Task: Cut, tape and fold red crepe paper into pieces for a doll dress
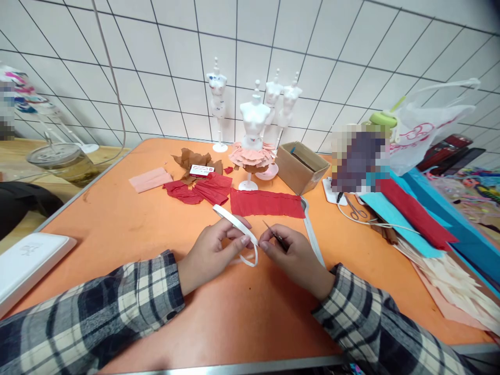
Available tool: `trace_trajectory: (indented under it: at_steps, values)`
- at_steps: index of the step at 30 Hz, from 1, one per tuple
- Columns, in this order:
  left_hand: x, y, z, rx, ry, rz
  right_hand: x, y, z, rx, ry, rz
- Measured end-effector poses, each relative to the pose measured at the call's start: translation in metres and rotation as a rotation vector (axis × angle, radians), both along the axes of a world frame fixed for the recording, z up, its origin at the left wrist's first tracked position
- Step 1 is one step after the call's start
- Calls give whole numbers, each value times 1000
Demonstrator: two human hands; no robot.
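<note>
A narrow roll of white tape is gripped in my left hand, its ring tilted between thumb and fingers. Close by on the right, my right hand is closed around a slim dark pointed tool, perhaps small scissors; most of it is hidden in the palm. My right thumb and index fingertip meet right beside the tape roll. Beyond the hands, a strip of red crepe paper lies flat. Behind it stands a small white dress-form mannequin wearing a ruffled pink paper skirt.
Gathered red paper, brown paper and a small white box lie left of the mannequin. A cardboard box stands right of it. Scissors and coloured paper sheets fill the right side. A white case sits left.
</note>
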State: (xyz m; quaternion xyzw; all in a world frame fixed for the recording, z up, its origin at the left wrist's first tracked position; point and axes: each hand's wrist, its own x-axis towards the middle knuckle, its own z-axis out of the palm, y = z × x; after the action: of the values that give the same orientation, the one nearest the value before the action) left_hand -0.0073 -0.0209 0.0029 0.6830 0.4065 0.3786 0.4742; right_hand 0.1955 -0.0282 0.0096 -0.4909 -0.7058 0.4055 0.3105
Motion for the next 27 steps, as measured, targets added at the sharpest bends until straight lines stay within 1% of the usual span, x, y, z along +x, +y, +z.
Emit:
trace_trajectory:
  at_steps: [3, 6, 8, 15, 18, 20, 22, 27]
  values:
    - [2, 0, -1, -27, 13, 62, 0, 0, -2, -93, 46, -7]
    - [5, 1, -3, -65, -32, 99, -2, 1, -8, -112, 152, 55]
    - [6, 2, -4, -85, -65, 105, -4, 1, -11, -105, 184, 78]
    - [7, 2, -6, -146, -101, 26, -4, 1, -6, -40, -5, 33]
    - [6, 2, -5, -100, -118, -5, -4, 2, -6, 70, -33, 64]
    - [6, 2, -5, -65, -115, 6, -4, 1, -7, 110, -39, 87]
    - [5, 3, -6, -73, -103, 30, -4, 0, -8, 93, -44, 93]
    - [5, 6, -6, -127, -53, 64, -4, -2, -10, -9, -47, 93]
